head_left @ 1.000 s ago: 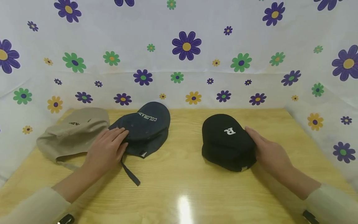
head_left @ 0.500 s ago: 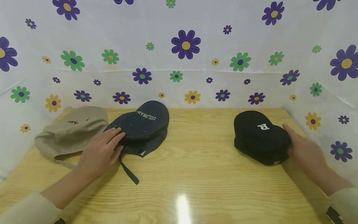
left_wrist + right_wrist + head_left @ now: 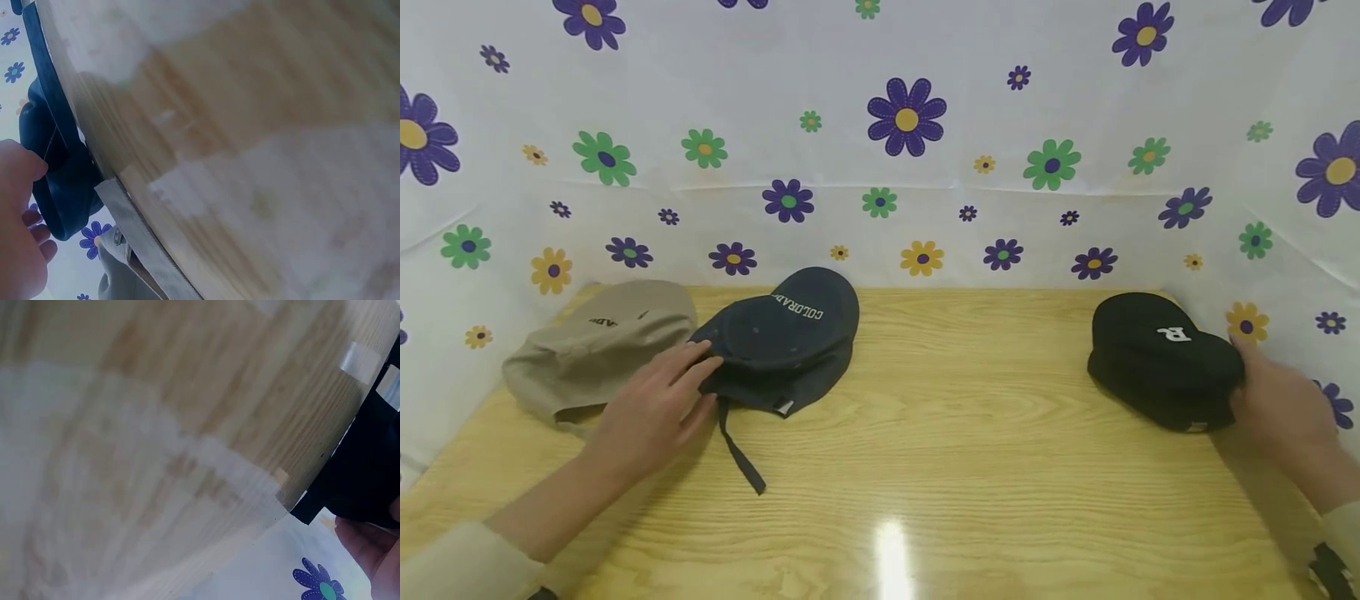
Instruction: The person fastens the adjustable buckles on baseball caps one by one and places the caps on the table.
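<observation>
A navy cap (image 3: 775, 333) lettered "COLORADO", its last letter hidden, lies left of the table's middle, its strap trailing forward. At its left edge is my left hand (image 3: 651, 408), fingertips on or just against the fabric. In the left wrist view the thumb (image 3: 28, 165) overlaps the navy cap (image 3: 65, 187), and the fingers are loosely bent. At the table's right side, my right hand (image 3: 1285, 408) grips the near right part of a black cap (image 3: 1157, 367) with a white "R". The right wrist view shows the black cap (image 3: 362, 469) only partly, with fingertips (image 3: 362, 544) beneath its edge.
A beige cap (image 3: 602, 350) lies left of the navy one, close beside it and partly behind my left hand. The wooden table (image 3: 925, 433) meets a white flower-printed cloth (image 3: 820, 158) at the back and both sides.
My right hand has carried the black cap rightward, from right of centre to the table's right side. My left hand has drawn back slightly left across the navy cap, which stays nearly in place.
</observation>
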`<state>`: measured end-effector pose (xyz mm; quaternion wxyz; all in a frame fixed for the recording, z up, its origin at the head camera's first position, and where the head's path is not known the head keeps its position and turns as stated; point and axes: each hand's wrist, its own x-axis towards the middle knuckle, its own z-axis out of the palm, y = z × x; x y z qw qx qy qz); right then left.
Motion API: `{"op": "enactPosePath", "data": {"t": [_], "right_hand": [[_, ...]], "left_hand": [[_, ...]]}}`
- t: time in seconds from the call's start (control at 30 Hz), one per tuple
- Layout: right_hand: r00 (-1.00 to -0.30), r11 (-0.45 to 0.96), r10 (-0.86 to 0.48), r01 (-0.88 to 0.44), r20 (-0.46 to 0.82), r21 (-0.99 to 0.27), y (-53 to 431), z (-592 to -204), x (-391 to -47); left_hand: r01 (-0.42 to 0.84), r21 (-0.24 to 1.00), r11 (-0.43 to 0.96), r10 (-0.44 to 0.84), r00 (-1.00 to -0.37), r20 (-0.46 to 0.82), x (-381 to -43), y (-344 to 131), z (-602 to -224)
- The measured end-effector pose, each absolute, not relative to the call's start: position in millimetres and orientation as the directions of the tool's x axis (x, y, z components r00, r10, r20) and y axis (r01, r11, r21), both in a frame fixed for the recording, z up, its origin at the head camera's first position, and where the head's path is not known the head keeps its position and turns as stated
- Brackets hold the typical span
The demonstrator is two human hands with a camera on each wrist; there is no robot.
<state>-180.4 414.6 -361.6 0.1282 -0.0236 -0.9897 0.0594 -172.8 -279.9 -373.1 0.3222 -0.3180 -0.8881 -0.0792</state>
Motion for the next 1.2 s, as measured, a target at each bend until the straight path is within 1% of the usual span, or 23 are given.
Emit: {"op": "enactPosePath", "data": {"t": [0.17, 0.37, 0.53, 0.6, 0.73, 0.83, 1.07, 1.2], "right_hand": [[-0.976, 0.986, 0.101, 0.072, 0.194, -0.152, 408.4, -357.4, -179.2], [-0.955, 0.979, 0.071, 0.011, 0.289, -0.204, 388.9, -349.9, -187.8], [-0.933, 0.979, -0.035, -0.104, 0.358, -0.174, 367.7, -348.2, -181.5], [-0.914, 0.975, -0.083, -0.157, 0.396, -0.159, 359.6, -349.9, -176.0], [-0.849, 0.95, -0.195, -0.288, 0.491, -0.12, 342.4, -351.9, -170.4], [-0.811, 0.926, -0.262, -0.364, 0.523, -0.101, 329.3, -350.1, -171.2], [-0.77, 0.882, -0.376, -0.468, 0.516, -0.057, 295.8, -356.8, -169.4], [-0.769, 0.868, -0.422, -0.496, 0.479, -0.031, 278.5, -363.4, -165.7]], "left_hand": [[0.636, -0.051, 0.77, 0.523, -0.584, 0.621, -171.9, -282.3, -372.6], [0.652, -0.082, 0.753, 0.547, -0.553, 0.629, -182.8, -281.9, -363.8], [0.659, -0.101, 0.745, 0.568, -0.548, 0.613, -180.2, -281.9, -364.9], [0.661, -0.107, 0.742, 0.578, -0.552, 0.602, -176.5, -281.3, -368.0], [0.65, -0.099, 0.753, 0.569, -0.568, 0.595, -172.2, -279.2, -371.6], [0.637, -0.079, 0.767, 0.547, -0.586, 0.598, -173.2, -276.9, -371.3], [0.632, -0.084, 0.771, 0.55, -0.592, 0.59, -174.2, -274.7, -370.2], [0.631, -0.08, 0.772, 0.546, -0.592, 0.592, -171.1, -273.7, -372.4]]}}
